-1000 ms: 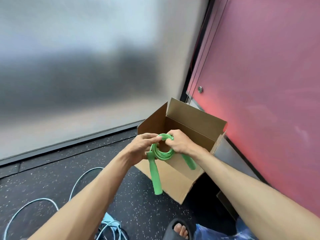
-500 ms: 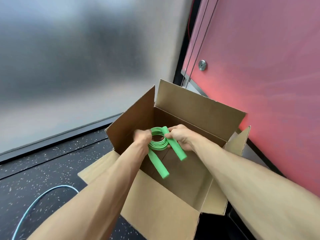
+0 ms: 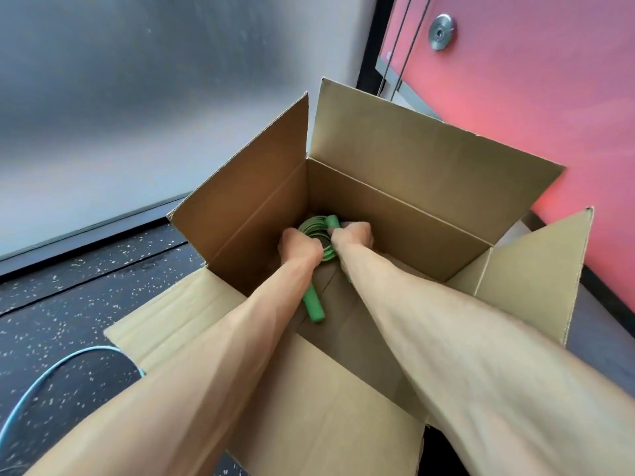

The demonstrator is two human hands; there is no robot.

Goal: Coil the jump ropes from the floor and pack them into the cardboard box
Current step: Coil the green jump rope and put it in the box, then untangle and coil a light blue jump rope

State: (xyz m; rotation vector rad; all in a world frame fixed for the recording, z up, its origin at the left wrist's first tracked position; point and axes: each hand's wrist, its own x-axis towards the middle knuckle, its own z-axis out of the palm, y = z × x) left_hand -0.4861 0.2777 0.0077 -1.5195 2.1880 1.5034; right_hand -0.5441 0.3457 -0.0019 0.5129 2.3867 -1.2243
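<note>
An open cardboard box (image 3: 395, 214) stands on the dark floor with its flaps spread. Deep inside it, both my hands hold a coiled green jump rope (image 3: 314, 226). My left hand (image 3: 299, 247) grips the coil's left side. My right hand (image 3: 354, 237) grips its right side next to one green handle. The other green handle (image 3: 314, 305) sticks out toward me below my left wrist, low in the box. Part of the coil is hidden behind my hands.
A light blue jump rope (image 3: 51, 369) curves over the speckled black floor at the lower left. A red wall (image 3: 532, 80) with a metal knob rises behind the box on the right; a grey wall stands to the left.
My hands have gone down from the box's opening to near its bottom, carrying the green coil. The view has moved closer over the box.
</note>
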